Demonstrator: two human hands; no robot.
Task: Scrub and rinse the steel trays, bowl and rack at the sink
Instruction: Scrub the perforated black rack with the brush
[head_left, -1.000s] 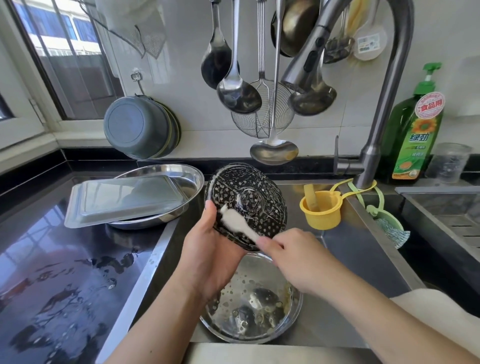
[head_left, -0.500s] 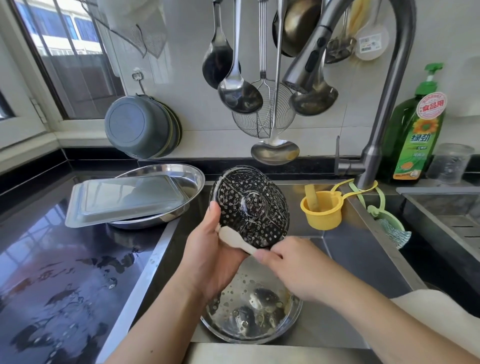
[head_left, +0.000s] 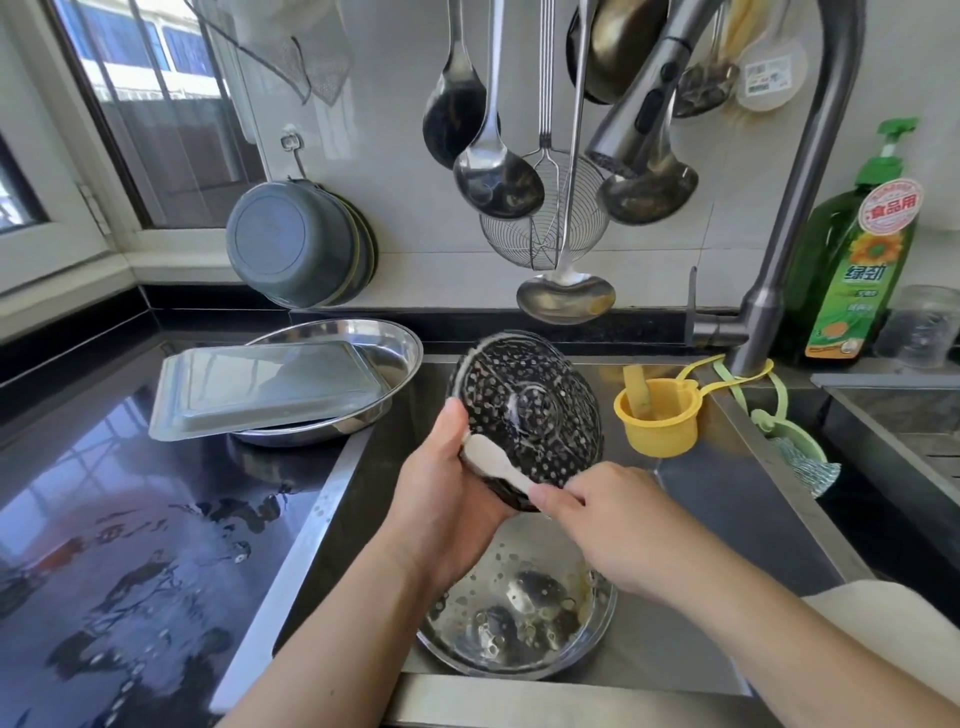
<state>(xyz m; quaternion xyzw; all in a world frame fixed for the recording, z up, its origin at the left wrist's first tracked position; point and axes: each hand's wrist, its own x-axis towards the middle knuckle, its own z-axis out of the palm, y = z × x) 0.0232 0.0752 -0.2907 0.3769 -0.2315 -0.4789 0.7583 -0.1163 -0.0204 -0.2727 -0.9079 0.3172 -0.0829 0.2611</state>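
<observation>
Since a second ago our brush (head_left: 491, 460) has slid from the middle of the rack (head_left: 524, 415) down to its lower left rim. We are mid-scrub, with rinsing judged next. Our left hand (head_left: 447, 499) cups the tilted rack over the sink (head_left: 727, 499), thumb on its rim; our right hand (head_left: 613, 525) pinches the brush handle. Below sits the bowl (head_left: 519, 618); the trays (head_left: 280, 389) rest at the sink's left edge.

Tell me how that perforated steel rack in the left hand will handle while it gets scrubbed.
The perforated rack probably stays stiff under the brush, being metal. White suds show on it, so it is likely slippery in the left hand. It looks light for its size, since that hand alone holds it tilted above the bowl.
</observation>
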